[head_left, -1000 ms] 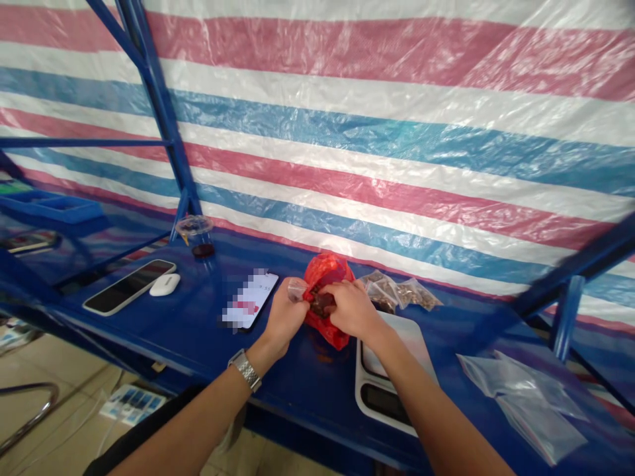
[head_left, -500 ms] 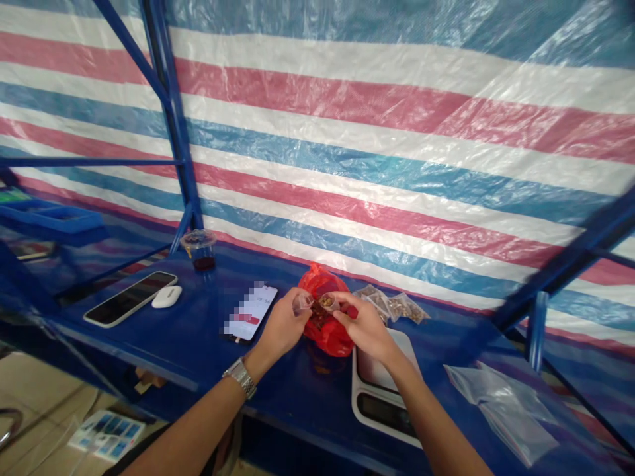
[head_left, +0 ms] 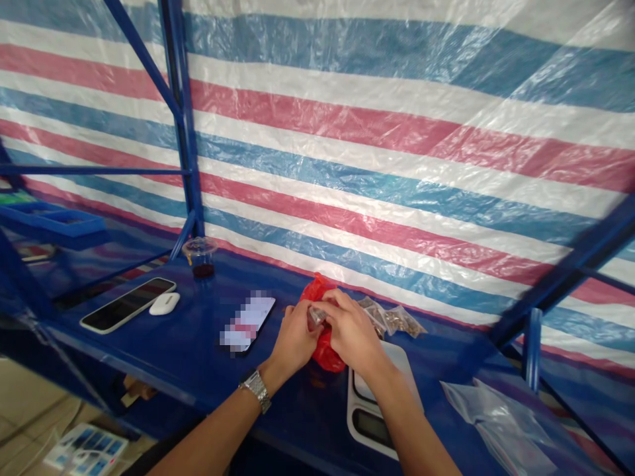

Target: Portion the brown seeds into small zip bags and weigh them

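Both hands meet over a crumpled red plastic bag [head_left: 329, 354] on the blue shelf. My left hand [head_left: 297, 336] is closed on a small clear plastic bag [head_left: 315, 316], whose contents are mostly covered by fingers. Against the same bag, the curled fingers of my right hand [head_left: 353, 330] press from the other side. Just behind my right hand lie filled clear bags [head_left: 403, 322] with small brownish pieces inside. A white digital scale [head_left: 358, 418] sits under my right forearm, partly hidden by it.
Flat clear bags [head_left: 506, 423] lie at the right. Toward the left are a lit phone [head_left: 248, 322], a dark-screened phone [head_left: 127, 304], a white earbud case [head_left: 164, 303] and a plastic cup [head_left: 201, 259] with dark liquid. Blue metal posts [head_left: 186, 132] and a striped sheet [head_left: 372, 165] stand behind.
My hands have come closer together, and my right fingers have moved left onto the small clear bag. The brownish pieces seen between my hands before are now covered. The view has tilted up slightly.
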The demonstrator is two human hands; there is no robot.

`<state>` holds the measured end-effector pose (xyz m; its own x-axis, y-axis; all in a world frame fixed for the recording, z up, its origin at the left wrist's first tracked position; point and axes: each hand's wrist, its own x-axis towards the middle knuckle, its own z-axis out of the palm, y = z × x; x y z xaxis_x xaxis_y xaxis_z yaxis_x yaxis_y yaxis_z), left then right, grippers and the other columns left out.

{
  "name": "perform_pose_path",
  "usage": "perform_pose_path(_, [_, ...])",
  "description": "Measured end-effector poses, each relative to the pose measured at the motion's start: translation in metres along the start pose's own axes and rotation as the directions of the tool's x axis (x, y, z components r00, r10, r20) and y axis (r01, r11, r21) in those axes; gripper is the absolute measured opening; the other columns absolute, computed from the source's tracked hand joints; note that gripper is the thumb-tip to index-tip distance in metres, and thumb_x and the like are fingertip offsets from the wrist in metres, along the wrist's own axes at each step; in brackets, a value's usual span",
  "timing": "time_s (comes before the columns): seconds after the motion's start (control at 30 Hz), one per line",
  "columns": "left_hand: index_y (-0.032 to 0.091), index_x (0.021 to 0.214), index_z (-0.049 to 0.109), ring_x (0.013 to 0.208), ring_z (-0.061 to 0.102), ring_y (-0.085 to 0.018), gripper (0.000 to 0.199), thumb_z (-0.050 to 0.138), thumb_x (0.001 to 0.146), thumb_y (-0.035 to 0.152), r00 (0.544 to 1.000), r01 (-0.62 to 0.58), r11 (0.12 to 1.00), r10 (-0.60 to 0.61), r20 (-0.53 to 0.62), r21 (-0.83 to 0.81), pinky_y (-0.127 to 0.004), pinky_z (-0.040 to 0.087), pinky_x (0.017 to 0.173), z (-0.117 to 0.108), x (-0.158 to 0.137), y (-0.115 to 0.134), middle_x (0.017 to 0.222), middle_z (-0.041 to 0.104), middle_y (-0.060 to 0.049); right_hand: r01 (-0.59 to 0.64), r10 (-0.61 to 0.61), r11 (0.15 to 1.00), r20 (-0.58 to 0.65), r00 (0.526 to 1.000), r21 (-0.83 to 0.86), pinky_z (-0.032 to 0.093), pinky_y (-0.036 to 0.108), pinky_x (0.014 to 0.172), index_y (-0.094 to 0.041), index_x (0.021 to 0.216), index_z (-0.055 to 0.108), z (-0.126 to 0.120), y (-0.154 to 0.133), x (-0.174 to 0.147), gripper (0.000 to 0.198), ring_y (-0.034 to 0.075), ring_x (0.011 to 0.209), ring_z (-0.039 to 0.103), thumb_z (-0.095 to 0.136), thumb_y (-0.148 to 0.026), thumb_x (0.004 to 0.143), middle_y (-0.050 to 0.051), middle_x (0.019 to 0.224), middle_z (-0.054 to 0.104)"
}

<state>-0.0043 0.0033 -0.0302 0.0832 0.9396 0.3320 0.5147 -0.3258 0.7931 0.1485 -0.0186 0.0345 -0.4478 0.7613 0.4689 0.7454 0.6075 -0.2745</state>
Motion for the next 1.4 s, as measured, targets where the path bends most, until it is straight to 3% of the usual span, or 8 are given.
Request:
perform_pose_path(0.2, [0.023,0.106,0.065,0.100,0.059,-0.028,0.023,0.064,0.084,0.016,0.998,0.046,0.999,-0.044,-0.050,0.023,-0.038,0.044,0.090,0.008,0.005,-0.001,0.101,0.071,-0.006,0.017,-0.019,1.000,-0.068,0.997,-0.021,0.048,0.038,0.100,-0.030,0.127,0.073,0.007,0.009,0.001,0.063,0.024,0.116,0.062,0.048,0.007,0.083,0.005,0.128,0.068])
perform_pose_path(0.37, [0.021,0.099,0.060,0.101,0.059,-0.028,0.013,0.060,0.087,0.015,0.991,0.093,0.994,-0.087,-0.104,0.054,-0.039,0.043,0.093,0.003,0.007,-0.001,0.102,0.066,-0.009,-0.117,0.115,0.993,-0.154,0.981,0.000,0.047,0.037,0.103,-0.027,0.126,0.073,0.014,0.021,0.007,0.049,0.024,0.121,0.063,0.051,-0.002,0.090,0.006,0.132,0.068])
perform_pose_path(0.53, [0.021,0.094,0.053,0.102,0.060,-0.028,0.017,0.064,0.083,0.014,0.966,0.225,0.974,-0.219,-0.140,0.025,-0.037,0.045,0.090,-0.001,0.009,-0.006,0.099,0.061,-0.010,-0.273,0.297,0.929,0.064,0.953,-0.250,0.041,0.038,0.102,-0.025,0.123,0.075,0.014,0.028,0.011,0.051,0.025,0.121,0.062,0.057,0.000,0.081,0.007,0.129,0.071])
perform_pose_path(0.67, [0.022,0.087,0.051,0.085,0.064,-0.024,0.027,0.066,0.074,0.005,0.953,0.291,0.955,-0.294,-0.066,-0.051,-0.032,0.044,0.077,0.000,0.011,-0.010,0.087,0.063,-0.004,-0.328,0.404,0.874,0.160,0.901,-0.359,0.036,0.041,0.102,-0.020,0.115,0.079,0.019,0.032,0.010,0.044,0.030,0.118,0.060,0.064,-0.004,0.077,0.012,0.119,0.074])
perform_pose_path(0.77, [0.022,0.088,0.051,0.078,0.065,-0.021,0.030,0.063,0.072,0.000,0.951,0.303,0.944,-0.309,-0.025,-0.131,-0.030,0.043,0.072,0.000,0.014,-0.009,0.080,0.065,0.000,-0.324,0.397,0.884,0.175,0.901,-0.338,0.034,0.041,0.100,-0.021,0.114,0.079,0.026,0.032,0.010,0.041,0.030,0.119,0.059,0.062,-0.005,0.080,0.012,0.118,0.074])
perform_pose_path(1.07, [0.020,0.093,0.057,0.083,0.067,-0.016,0.024,0.056,0.075,0.004,0.953,0.281,0.884,-0.304,-0.005,-0.375,-0.026,0.050,0.072,-0.010,0.016,0.005,0.086,0.069,0.001,-0.364,0.387,0.918,0.148,0.910,-0.160,0.037,0.041,0.101,-0.026,0.120,0.077,0.042,0.029,0.007,0.041,0.028,0.119,0.062,0.063,-0.007,0.085,0.007,0.124,0.076])
perform_pose_path(1.23, [0.019,0.096,0.059,0.078,0.067,-0.016,0.025,0.054,0.076,0.005,0.960,0.265,0.877,-0.279,0.023,-0.401,-0.026,0.050,0.069,-0.015,0.015,0.007,0.083,0.069,0.002,-0.409,0.408,0.912,0.114,0.906,-0.020,0.042,0.042,0.104,-0.026,0.117,0.078,0.046,0.037,0.003,0.042,0.028,0.114,0.068,0.065,-0.005,0.082,0.005,0.118,0.080])
perform_pose_path(1.4, [0.020,0.095,0.058,0.080,0.067,-0.016,0.022,0.062,0.077,0.008,0.978,0.204,0.905,-0.205,0.038,-0.372,-0.028,0.051,0.075,-0.015,0.018,0.002,0.083,0.068,0.003,-0.393,0.378,0.905,0.113,0.919,0.166,0.054,0.032,0.095,-0.026,0.114,0.077,0.045,0.043,-0.002,0.039,0.021,0.101,0.076,0.063,-0.006,0.084,0.001,0.108,0.083])
